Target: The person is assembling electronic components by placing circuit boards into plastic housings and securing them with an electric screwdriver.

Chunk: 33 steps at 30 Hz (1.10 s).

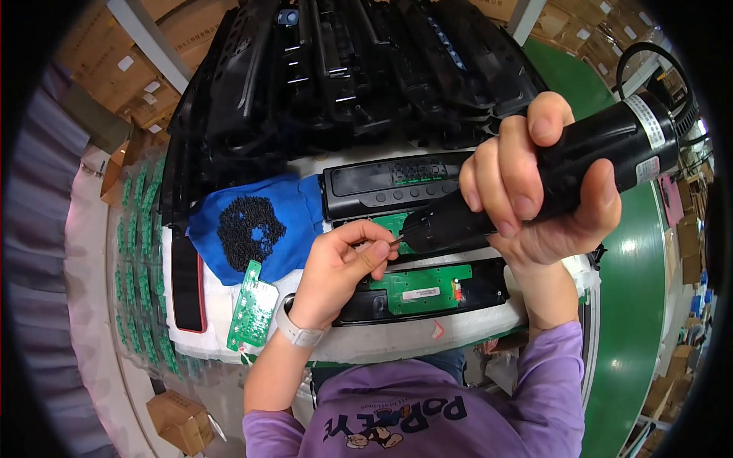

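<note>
The white-topped worktable [458, 336] takes up most of the room in front of me, and along its far side lies a broad pile of black plastic housings [343, 84]. Over the right half hangs a black power screwdriver [607, 149], a thick, smooth cylinder with pale labels near its butt, a dark cord looping off that end, and a narrower nose. Its long axis runs aslant, butt to the right and far, nose pointing left and slightly toward the near side. Beyond the nose sits a black panel with a row of round buttons [347, 183]; on the near side lies a second black panel [366, 305]. To the left, a crumpled blue cloth [301, 206] is spread out. The right hand [521, 172] has its fingers wrapped about the tool's body; the left hand [340, 263], coming in lower, has thumb and fingers pinched on a thin dark piece [398, 240] at the nose, bit or screw, I can't tell which. A red-edged phone [187, 282] lies at far left, then a loose green circuit board [248, 313], and on the cloth, tiny black screws [238, 233] in a heap.
</note>
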Each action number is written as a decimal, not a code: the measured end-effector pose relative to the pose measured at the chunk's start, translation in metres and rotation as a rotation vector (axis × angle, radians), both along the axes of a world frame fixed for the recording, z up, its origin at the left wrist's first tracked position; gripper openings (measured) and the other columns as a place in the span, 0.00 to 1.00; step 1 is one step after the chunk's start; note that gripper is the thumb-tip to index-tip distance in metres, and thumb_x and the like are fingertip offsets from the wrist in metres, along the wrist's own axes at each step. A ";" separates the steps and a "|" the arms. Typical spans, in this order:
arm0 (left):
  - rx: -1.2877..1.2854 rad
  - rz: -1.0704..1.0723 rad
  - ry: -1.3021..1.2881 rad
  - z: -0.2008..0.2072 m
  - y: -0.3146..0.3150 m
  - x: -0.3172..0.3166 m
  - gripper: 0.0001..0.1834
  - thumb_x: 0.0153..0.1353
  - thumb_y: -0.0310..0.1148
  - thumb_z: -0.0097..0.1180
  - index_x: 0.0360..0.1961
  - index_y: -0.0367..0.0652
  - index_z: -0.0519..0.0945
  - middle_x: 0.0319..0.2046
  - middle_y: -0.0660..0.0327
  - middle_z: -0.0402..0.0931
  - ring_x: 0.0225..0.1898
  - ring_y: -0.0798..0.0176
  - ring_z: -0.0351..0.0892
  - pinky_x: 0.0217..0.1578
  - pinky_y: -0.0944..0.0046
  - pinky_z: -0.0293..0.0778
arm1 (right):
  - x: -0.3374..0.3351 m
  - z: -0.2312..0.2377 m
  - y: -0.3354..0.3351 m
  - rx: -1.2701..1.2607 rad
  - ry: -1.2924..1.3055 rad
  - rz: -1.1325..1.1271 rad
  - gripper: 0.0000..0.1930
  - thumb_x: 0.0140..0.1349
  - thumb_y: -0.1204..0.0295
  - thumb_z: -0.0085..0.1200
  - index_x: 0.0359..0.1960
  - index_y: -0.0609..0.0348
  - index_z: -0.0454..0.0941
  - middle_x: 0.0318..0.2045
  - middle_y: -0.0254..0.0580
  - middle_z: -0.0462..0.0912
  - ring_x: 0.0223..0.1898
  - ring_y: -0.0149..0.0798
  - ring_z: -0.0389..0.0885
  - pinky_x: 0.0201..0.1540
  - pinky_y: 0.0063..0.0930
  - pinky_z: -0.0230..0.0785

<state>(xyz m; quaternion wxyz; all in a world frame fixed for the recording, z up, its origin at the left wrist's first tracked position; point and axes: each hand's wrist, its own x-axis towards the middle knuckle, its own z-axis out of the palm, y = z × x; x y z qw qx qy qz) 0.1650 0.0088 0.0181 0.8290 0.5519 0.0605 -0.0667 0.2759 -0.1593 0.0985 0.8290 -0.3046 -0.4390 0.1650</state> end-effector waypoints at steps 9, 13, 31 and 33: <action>0.064 -0.026 -0.030 -0.007 0.001 0.003 0.10 0.63 0.32 0.50 0.40 0.35 0.74 0.32 0.58 0.77 0.26 0.73 0.69 0.28 0.76 0.65 | 0.007 -0.007 0.007 -0.135 0.134 -0.072 0.19 0.61 0.54 0.45 0.40 0.59 0.66 0.15 0.31 0.66 0.12 0.27 0.62 0.22 0.24 0.59; -0.027 0.216 -0.090 -0.012 0.004 0.007 0.12 0.67 0.30 0.41 0.45 0.33 0.70 0.40 0.54 0.76 0.39 0.67 0.75 0.41 0.72 0.69 | 0.000 -0.017 0.020 -0.443 0.041 -0.199 0.16 0.52 0.64 0.54 0.34 0.63 0.65 0.13 0.35 0.67 0.10 0.27 0.61 0.14 0.21 0.56; 0.052 0.163 -0.021 -0.015 0.010 0.009 0.14 0.69 0.35 0.37 0.44 0.33 0.67 0.33 0.47 0.77 0.23 0.60 0.79 0.24 0.71 0.73 | -0.009 -0.025 0.029 -0.508 -0.196 -0.105 0.10 0.41 0.78 0.58 0.27 0.63 0.71 0.21 0.33 0.73 0.22 0.21 0.70 0.26 0.13 0.62; 0.075 0.167 -0.001 -0.016 0.007 0.010 0.14 0.70 0.36 0.35 0.40 0.35 0.68 0.21 0.55 0.75 0.10 0.71 0.66 0.10 0.76 0.58 | -0.010 -0.026 0.029 -0.512 -0.152 -0.063 0.11 0.41 0.79 0.59 0.27 0.63 0.71 0.21 0.32 0.74 0.22 0.20 0.70 0.25 0.13 0.61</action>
